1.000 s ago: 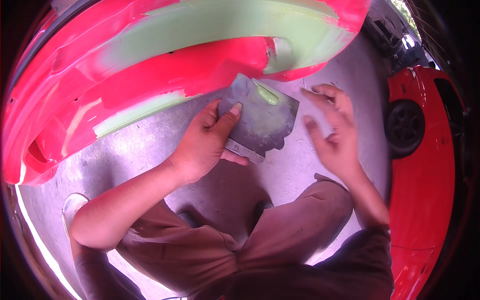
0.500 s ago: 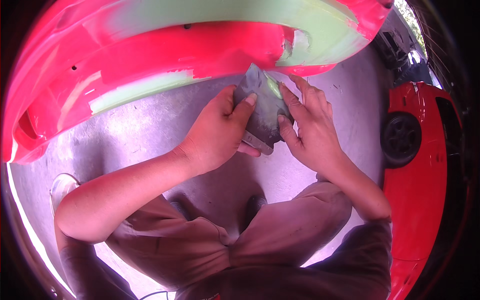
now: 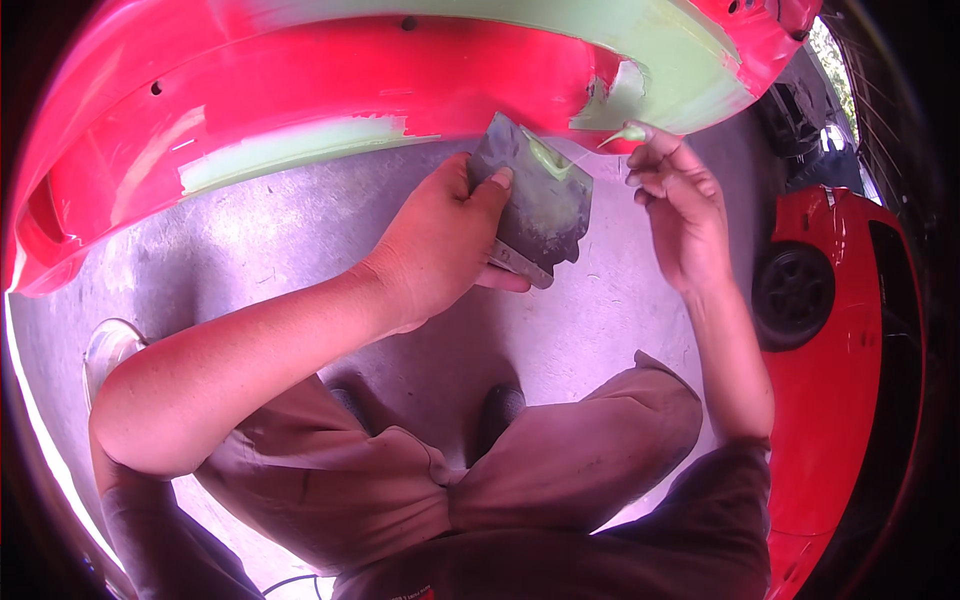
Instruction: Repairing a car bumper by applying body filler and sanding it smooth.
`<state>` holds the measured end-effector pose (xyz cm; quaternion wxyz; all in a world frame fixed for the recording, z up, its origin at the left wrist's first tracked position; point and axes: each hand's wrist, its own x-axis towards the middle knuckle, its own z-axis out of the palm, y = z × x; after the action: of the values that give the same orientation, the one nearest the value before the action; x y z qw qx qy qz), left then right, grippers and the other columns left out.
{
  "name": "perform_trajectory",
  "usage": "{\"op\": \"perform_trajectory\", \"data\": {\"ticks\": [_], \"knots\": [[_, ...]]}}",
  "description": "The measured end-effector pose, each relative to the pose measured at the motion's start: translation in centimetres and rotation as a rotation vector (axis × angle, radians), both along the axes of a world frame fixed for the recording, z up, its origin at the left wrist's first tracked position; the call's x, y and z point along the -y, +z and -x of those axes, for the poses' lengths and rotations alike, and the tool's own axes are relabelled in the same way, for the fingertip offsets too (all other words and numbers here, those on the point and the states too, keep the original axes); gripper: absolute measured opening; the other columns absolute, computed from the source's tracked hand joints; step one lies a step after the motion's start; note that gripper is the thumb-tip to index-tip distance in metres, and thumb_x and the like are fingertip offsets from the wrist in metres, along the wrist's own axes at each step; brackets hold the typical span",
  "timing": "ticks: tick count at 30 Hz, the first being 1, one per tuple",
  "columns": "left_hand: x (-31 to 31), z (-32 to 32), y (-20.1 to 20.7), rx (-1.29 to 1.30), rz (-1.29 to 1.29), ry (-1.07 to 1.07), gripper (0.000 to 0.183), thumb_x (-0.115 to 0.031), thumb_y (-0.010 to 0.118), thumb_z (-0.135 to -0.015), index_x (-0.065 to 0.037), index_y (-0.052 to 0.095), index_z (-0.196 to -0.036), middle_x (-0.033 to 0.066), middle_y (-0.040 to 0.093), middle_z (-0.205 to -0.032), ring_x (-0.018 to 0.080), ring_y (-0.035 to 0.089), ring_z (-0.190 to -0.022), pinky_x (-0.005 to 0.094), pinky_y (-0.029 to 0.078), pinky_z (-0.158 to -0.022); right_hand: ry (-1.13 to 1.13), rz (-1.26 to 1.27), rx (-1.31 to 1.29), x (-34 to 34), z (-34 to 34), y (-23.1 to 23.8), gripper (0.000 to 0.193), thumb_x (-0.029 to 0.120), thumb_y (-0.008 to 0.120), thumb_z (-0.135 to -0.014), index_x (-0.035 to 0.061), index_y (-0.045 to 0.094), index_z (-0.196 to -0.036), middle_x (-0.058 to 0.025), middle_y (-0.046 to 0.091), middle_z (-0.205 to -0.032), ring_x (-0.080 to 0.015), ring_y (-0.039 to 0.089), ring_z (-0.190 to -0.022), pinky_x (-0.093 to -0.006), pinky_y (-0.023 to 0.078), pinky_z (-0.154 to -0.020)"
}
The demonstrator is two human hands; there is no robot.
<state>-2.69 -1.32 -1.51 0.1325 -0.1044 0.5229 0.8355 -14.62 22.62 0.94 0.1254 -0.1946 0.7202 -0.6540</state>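
Observation:
My left hand (image 3: 440, 235) grips a dark, flat plate (image 3: 530, 215) by its left side, thumb on top and fingers beneath. Light green putty (image 3: 548, 157) lies along the plate's upper right edge. To the right, apart from the plate, is my right hand (image 3: 685, 210), its index finger raised and the other fingers loosely bent. A dab of green putty (image 3: 628, 133) sticks to that fingertip, and a thin strand trails from it towards the plate. Just beyond both hands is a red bumper (image 3: 400, 80) with pale green filler patches (image 3: 300, 150).
A red car body (image 3: 830, 420) with a black wheel (image 3: 793, 295) stands at the right. Dark parts (image 3: 790, 110) lie behind it. My bent legs (image 3: 560, 450) are below the hands, over the grey concrete floor (image 3: 270, 260). A round pale object (image 3: 112, 345) is at the left.
My right hand has left the plate and moved right, carrying green putty on its fingertip. My left hand still holds the plate. The bumper appears slightly higher and further right in view.

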Motion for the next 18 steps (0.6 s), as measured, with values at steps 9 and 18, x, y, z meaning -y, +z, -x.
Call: {"op": "perform_trajectory", "data": {"ticks": [9,18], "knots": [[0.2,0.0,-0.3,0.039,0.024,0.022,0.042,-0.025,0.039,-0.115,0.008,0.039,-0.141,0.0231,0.062,-0.129,0.031,0.075,-0.104,0.0369,0.068,-0.084,0.036,-0.741,-0.669,1.1,5.6,-0.2,0.048,0.0,0.062,-0.094,0.0106,0.065,-0.141,-0.0009,0.065,-0.094,-0.0143,0.059,-0.07,-0.0318,0.051,-0.067],[0.1,0.2,-1.2,0.005,0.083,0.001,0.043,-0.026,0.04,-0.114,0.011,0.042,-0.137,0.0242,0.061,-0.127,0.0321,0.075,-0.104,0.0365,0.069,-0.083,-0.005,-1.506,-1.444,1.8,8.1,-1.1,0.072,0.015,0.07,-0.089,0.0323,0.05,-0.156,-0.0108,0.069,-0.088,-0.0296,0.074,-0.075,-0.0458,0.061,-0.068]]}}
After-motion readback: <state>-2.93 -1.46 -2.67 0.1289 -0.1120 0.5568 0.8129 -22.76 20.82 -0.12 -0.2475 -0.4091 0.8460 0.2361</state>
